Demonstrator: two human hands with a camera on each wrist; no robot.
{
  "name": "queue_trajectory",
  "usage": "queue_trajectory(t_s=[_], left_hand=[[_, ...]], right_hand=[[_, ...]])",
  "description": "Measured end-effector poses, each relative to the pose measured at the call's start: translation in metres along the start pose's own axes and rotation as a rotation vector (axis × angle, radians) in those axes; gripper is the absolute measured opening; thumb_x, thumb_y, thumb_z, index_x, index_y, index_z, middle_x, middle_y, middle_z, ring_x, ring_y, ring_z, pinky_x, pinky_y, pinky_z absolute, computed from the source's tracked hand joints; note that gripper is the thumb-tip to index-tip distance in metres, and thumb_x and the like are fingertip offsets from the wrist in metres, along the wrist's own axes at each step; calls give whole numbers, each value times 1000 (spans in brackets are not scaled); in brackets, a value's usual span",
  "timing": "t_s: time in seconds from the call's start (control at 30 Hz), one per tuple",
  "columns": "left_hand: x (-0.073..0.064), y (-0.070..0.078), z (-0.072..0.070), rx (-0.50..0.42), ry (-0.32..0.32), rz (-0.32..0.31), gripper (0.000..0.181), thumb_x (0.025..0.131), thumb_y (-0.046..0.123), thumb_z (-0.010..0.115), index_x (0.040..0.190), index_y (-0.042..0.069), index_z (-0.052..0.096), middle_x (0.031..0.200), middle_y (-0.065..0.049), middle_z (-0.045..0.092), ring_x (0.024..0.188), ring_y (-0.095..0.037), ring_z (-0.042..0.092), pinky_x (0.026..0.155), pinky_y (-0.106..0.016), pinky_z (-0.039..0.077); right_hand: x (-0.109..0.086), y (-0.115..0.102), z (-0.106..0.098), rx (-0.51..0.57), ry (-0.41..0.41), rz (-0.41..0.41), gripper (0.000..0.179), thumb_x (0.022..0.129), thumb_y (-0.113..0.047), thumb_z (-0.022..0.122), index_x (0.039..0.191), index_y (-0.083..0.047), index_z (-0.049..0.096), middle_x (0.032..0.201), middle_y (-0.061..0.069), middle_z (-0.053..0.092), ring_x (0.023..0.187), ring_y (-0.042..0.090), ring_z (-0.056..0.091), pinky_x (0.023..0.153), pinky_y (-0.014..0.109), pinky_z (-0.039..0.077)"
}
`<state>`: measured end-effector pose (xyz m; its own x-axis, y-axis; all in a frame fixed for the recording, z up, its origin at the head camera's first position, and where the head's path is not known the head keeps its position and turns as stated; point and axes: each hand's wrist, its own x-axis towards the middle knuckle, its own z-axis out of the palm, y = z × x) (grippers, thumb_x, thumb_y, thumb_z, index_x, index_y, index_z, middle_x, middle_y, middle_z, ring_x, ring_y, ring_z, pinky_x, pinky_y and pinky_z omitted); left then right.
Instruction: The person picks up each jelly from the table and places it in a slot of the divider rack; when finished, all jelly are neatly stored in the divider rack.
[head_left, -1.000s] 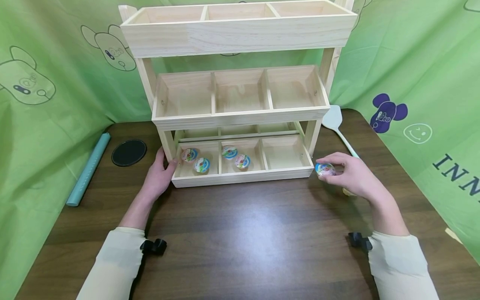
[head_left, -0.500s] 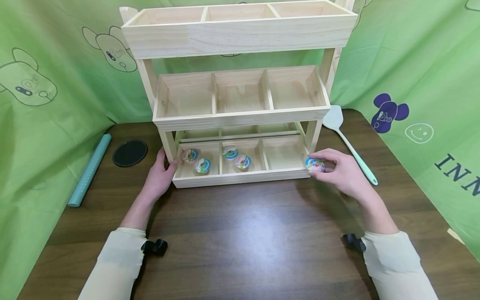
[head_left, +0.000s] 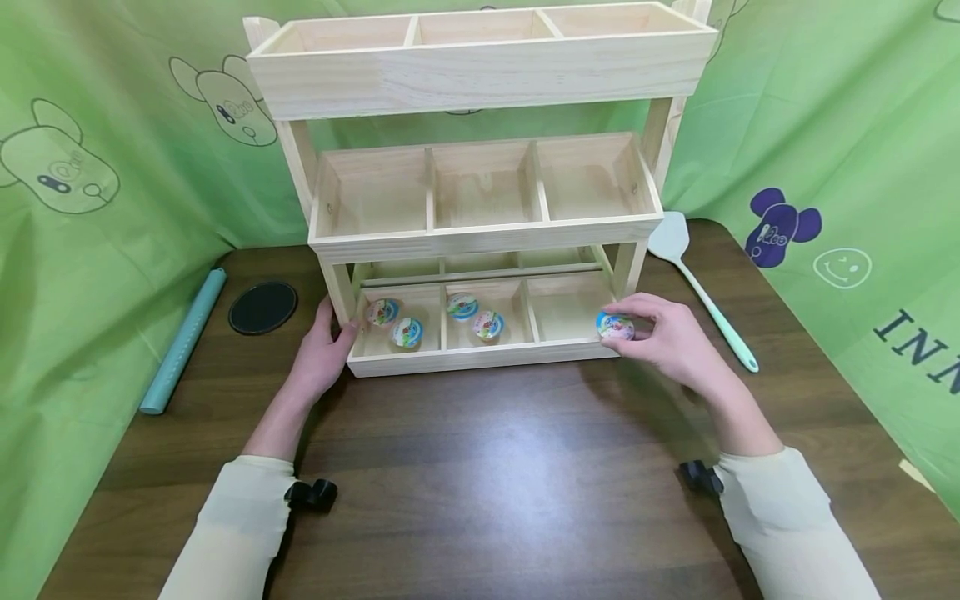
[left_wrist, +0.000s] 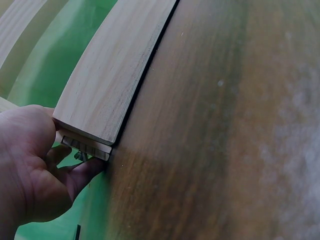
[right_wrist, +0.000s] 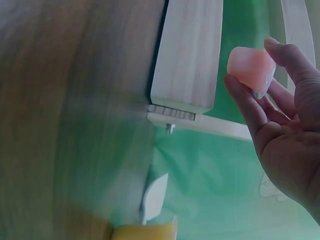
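My right hand (head_left: 663,337) pinches a small jelly cup (head_left: 615,325) between thumb and fingers, over the right end of the bottom tray's front edge. In the right wrist view the jelly cup (right_wrist: 250,67) shows a pinkish, translucent body. My left hand (head_left: 321,354) grips the left end of the wooden shelf (left_wrist: 112,70), thumb at the front corner and fingers behind. In the bottom tray (head_left: 480,358), two jelly cups lie in the left compartment, one a blue-rimmed cup (head_left: 407,333). Two more, including a pink-bodied cup (head_left: 488,326), lie in the middle compartment.
Above stand the middle tray (head_left: 487,236) and top tray (head_left: 480,79), each with three compartments. A pale spatula (head_left: 708,292) lies right of the shelf. On the left are a black disc (head_left: 262,307) and a blue-green tube (head_left: 183,342). A green printed curtain (head_left: 862,125) surrounds the table.
My right hand has carried the jelly cup leftward and slightly up, from beside the shelf to over the tray's right end. The left hand has stayed at the shelf's left end.
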<state>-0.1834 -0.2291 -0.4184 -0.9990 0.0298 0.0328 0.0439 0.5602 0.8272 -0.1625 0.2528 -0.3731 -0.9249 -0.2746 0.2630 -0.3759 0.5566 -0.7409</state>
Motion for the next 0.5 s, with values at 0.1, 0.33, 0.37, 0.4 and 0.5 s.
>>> queue_trajectory(t_s=[0.1, 0.33, 0.37, 0.4, 0.5], left_hand=[[0, 0, 0, -7, -1, 8, 70, 108, 33, 45, 164, 14, 7, 155, -28, 35, 137, -44, 40, 111, -59, 31], [0, 0, 0, -1, -3, 1, 72, 107, 35, 45, 164, 14, 5, 156, -30, 34, 138, -44, 38, 112, -60, 29], [0, 0, 0, 0, -4, -1, 73, 107, 35, 45, 164, 14, 5, 156, -30, 34, 138, -44, 38, 112, -60, 29], [0, 1, 0, 1, -4, -5, 72, 107, 35, 45, 164, 14, 6, 155, -30, 34, 138, -44, 38, 112, -60, 29], [-1, 1, 0, 0, -4, -11, 72, 107, 36, 45, 164, 14, 6, 155, -30, 35, 137, -45, 39, 112, -60, 29]], right_hand=[[4, -1, 3, -15, -14, -1, 39, 83, -9, 84, 119, 1, 72, 113, 12, 68, 96, 15, 60, 84, 13, 50], [12, 3, 8, -77, -3, 27, 36, 86, -15, 83, 118, -3, 73, 109, 9, 68, 94, 19, 60, 78, 15, 49], [13, 3, 9, -88, 2, 30, 36, 85, -15, 83, 118, -3, 73, 110, 10, 69, 94, 19, 59, 78, 16, 48], [14, 4, 9, -98, 4, 34, 36, 85, -16, 83, 118, -3, 73, 110, 10, 69, 95, 20, 59, 78, 19, 47], [17, 5, 12, -125, 5, 53, 38, 85, -19, 83, 119, -4, 73, 113, 11, 69, 98, 23, 59, 80, 27, 45]])
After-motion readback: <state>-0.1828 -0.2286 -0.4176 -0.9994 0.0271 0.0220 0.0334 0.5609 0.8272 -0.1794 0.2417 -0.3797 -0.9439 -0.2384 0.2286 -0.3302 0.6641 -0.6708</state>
